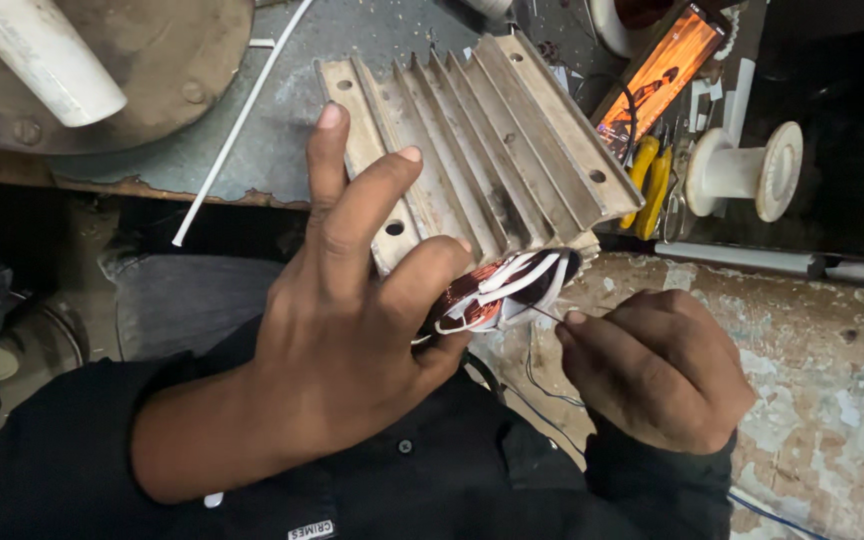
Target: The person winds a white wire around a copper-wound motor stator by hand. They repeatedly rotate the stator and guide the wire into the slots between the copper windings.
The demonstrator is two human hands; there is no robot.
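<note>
Around your hands: at 11 o'clock a white pipe [44, 55] lies on a rusty round plate [167, 75], and a thin white rod [237, 125] runs diagonally across the grey surface [292, 120] just beside it. At 1 o'clock a lit phone [664, 68] leans near the top edge. At 2 o'clock a white spool [747, 172] lies on its side, yellow-handled pliers [649, 178] just to its left, close to the housing's corner. At 3 o'clock a pale tube [737, 257] lies flat above the chipped, paint-flecked slab [812, 370]. Nothing sits between your two hands except the work itself.

The finned housing [492, 150] is centre frame, tilted, its far end pointing to 12 o'clock, near end open toward you. Copper windings [472, 295] with white sleeves [522, 278] show at that near end, at about 5 o'clock from the housing's middle.

Your left hand [347, 320] grips the housing from the left: fingers [357, 195] spread apart and laid over the fins, thumb curled in at the winding end, touching the coil.

Your right hand [657, 365] sits at 4 o'clock, fingers drawn together, pinching a thin wire [544, 315] that runs from the windings. More thin wire trails down over your black shirt [422, 480].
</note>
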